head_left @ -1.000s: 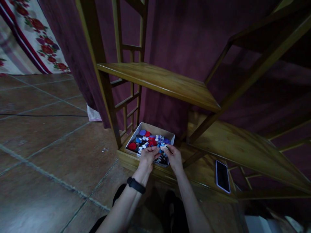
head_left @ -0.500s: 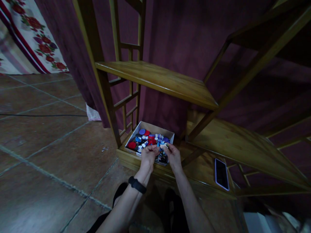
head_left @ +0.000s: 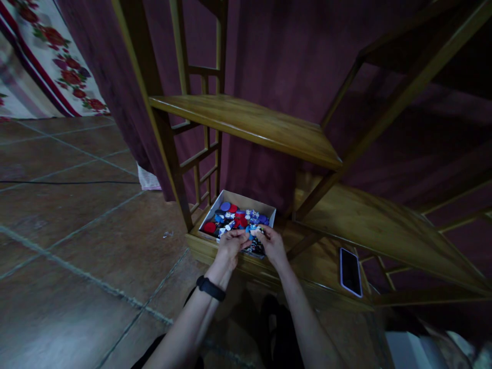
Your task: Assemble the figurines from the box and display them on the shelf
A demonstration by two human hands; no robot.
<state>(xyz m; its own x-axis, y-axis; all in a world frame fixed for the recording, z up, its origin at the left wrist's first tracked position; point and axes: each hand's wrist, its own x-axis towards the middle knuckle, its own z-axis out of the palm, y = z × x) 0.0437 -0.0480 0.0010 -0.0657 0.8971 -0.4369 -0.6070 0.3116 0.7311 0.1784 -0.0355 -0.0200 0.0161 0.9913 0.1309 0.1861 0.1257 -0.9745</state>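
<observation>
An open cardboard box (head_left: 246,198) sits on the lowest shelf, filled with several small figurines (head_left: 241,220) in red, blue, purple and white. Over its front edge, my left hand (head_left: 231,246) and my right hand (head_left: 272,245) come together. Between their fingertips is a small blue-and-white figurine (head_left: 252,230). The right fingers pinch its white part, while the left thumb and fingers are closed at its blue side. The hands partly cover the figurine and the near part of the box. A black band (head_left: 210,288) circles my left wrist.
A phone (head_left: 350,272) with a pale purple edge lies on the lower shelf to the right. A wooden shelf board (head_left: 246,123) juts out above the box. Slanting wooden posts and a dark red curtain (head_left: 265,66) stand behind; tiled floor (head_left: 77,205) spreads left.
My left hand has shifted slightly left and down, its wrist lower. My right hand keeps its pinch on the figurine at nearly the same spot. The view has moved a little.
</observation>
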